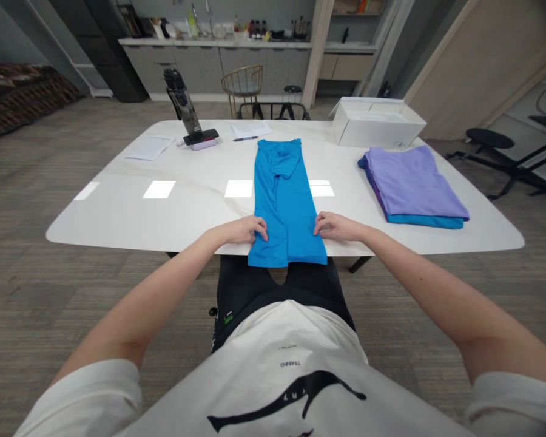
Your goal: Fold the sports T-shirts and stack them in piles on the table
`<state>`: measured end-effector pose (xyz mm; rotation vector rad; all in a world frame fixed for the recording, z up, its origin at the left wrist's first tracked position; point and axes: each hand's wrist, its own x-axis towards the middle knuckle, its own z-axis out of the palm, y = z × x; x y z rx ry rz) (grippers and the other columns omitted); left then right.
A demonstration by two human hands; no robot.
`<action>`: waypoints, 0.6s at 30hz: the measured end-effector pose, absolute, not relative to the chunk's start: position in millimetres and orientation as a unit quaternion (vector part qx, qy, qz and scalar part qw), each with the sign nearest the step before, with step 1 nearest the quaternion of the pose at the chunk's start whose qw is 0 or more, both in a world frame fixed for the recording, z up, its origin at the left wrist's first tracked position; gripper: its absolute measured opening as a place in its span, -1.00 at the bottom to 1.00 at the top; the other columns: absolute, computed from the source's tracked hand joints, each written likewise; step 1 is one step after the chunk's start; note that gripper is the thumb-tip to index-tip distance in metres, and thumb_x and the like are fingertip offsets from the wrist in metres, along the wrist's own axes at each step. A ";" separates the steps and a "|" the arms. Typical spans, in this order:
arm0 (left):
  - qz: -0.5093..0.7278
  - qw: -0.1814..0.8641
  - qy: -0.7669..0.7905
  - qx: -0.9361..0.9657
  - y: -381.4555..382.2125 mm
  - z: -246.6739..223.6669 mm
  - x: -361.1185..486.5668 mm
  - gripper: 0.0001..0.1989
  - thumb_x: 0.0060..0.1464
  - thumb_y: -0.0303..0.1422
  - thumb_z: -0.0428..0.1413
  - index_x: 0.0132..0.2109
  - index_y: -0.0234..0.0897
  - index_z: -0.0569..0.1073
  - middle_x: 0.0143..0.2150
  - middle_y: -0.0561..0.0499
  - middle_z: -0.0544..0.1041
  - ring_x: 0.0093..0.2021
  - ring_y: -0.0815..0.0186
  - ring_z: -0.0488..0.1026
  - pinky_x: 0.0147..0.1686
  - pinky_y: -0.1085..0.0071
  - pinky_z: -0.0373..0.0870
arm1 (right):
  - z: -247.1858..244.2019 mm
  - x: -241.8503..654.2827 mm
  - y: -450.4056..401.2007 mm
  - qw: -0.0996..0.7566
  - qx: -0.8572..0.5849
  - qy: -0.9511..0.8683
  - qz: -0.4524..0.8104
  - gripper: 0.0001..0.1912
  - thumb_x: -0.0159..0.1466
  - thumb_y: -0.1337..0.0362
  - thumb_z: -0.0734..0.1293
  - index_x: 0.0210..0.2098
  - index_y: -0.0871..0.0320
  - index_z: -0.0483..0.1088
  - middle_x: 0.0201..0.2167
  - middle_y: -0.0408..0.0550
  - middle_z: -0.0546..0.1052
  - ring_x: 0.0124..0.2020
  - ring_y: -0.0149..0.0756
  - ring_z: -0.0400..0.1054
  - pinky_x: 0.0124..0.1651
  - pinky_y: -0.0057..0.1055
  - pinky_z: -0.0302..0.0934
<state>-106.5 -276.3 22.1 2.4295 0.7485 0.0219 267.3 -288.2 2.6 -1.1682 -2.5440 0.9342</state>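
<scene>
A bright blue shirt [284, 194] lies lengthwise on the white table in front of me, its sides folded inward. A sleeve lies folded across its upper part, and the lower end hangs a little over the table's front edge. At its left edge, near the bottom, my left hand [246, 230] has curled fingers pinching the fabric. My right hand [334, 226] pinches the opposite edge at about the same height. To the right lies a stack of folded clothes, with a lavender garment [414, 182] on top and blue and dark purple ones below.
The white table [200, 200] has rounded corners. Toward its far side stand a white box [377, 124] and a black handheld vacuum-like device [186, 109]. Papers [150, 147] and a pen [246, 138] lie there too. A chair [243, 82] stands beyond.
</scene>
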 end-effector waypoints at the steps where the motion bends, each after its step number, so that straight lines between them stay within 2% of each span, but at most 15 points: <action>1: 0.004 0.291 0.286 0.913 -274.9 21.4 -104.6 -0.52 -0.13 -0.63 0.05 -0.17 -0.11 0.70 0.02 -0.03 0.54 0.03 0.22 0.50 0.12 0.37 0.39 | 2.7 266.0 -286.8 0.095 -0.391 -0.857 0.322 -0.86 0.21 0.28 0.43 -0.27 0.07 0.66 -0.13 0.04 0.49 -0.06 -0.13 0.44 0.10 -0.21 0.34; 5: -0.003 0.297 0.302 0.906 -267.6 23.2 -98.8 -0.70 -0.06 -0.55 0.15 -0.27 -0.10 0.68 -0.04 0.01 0.57 0.01 0.21 0.49 0.12 0.35 0.36 | 7.5 261.9 -281.6 0.096 -0.397 -0.834 0.370 -0.81 0.21 0.14 0.43 -0.29 0.10 0.62 -0.20 0.00 0.50 -0.18 -0.19 0.42 -0.04 -0.27 0.32; 8: 0.049 0.376 0.294 0.878 -258.4 28.4 -97.0 -0.81 0.01 -0.46 0.17 -0.29 -0.15 0.67 -0.09 0.01 0.61 -0.02 0.21 0.50 0.11 0.35 0.36 | 15.6 259.8 -276.1 0.104 -0.423 -0.793 0.426 -0.74 0.23 0.05 0.40 -0.28 0.13 0.54 -0.35 -0.10 0.49 -0.33 -0.29 0.33 -0.24 -0.36 0.23; 10: 0.122 0.451 0.303 0.830 -249.2 29.5 -94.3 -0.84 0.04 -0.38 0.18 -0.25 -0.20 0.66 -0.13 0.00 0.63 -0.07 0.22 0.52 0.04 0.35 0.40 | 20.1 257.1 -268.8 0.148 -0.431 -0.754 0.473 -0.70 0.23 0.01 0.41 -0.28 0.13 0.48 -0.43 -0.16 0.45 -0.41 -0.35 0.25 -0.33 -0.41 0.15; 15: 0.371 0.576 0.416 0.598 -212.9 11.5 -75.0 -0.69 0.00 -0.13 0.28 -0.21 -0.28 0.60 -0.35 0.04 0.60 -0.32 0.30 0.51 -0.25 0.38 0.44 | 14.2 246.5 -231.1 0.313 -0.507 -0.579 0.556 -0.58 0.21 -0.10 0.45 -0.30 0.10 0.30 -0.54 -0.24 0.37 -0.63 -0.51 -0.02 -0.54 -0.46 -0.18; 18: 0.417 0.614 0.463 0.484 -186.2 -6.6 -63.1 -0.55 -0.14 -0.06 0.38 -0.18 -0.28 0.59 -0.29 -0.02 0.64 -0.24 0.22 0.57 -0.19 0.32 0.49 | 1.8 242.9 -204.1 0.307 -0.589 -0.521 0.537 -0.56 0.22 -0.11 0.45 -0.35 0.08 0.27 -0.58 -0.24 0.34 -0.67 -0.52 -0.07 -0.58 -0.45 -0.24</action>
